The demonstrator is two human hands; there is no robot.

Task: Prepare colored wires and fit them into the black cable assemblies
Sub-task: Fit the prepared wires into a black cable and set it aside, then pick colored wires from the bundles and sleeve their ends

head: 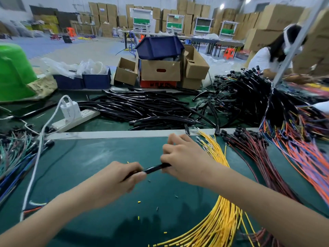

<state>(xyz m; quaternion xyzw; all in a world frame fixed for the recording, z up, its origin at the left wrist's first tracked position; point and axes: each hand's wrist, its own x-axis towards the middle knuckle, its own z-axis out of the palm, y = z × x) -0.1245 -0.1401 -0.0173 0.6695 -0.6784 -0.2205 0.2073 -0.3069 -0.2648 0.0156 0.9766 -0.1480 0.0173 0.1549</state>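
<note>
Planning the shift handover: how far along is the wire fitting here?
Done: a heap of wired black assemblies lies far right; yellow offcuts dot the mat. In hand: left hand and right hand grip one black tube. Left: a thick bundle of yellow wires and a pile of loose black tubes wait.

Glossy black plastic tubing [142,107], matt green table mat [99,157], brown cardboard boxes [160,70]

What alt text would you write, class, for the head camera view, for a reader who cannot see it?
The left hand and the right hand each grip one end of a black tube over a green mat. Yellow wires fan out beside and under the right forearm.
</note>
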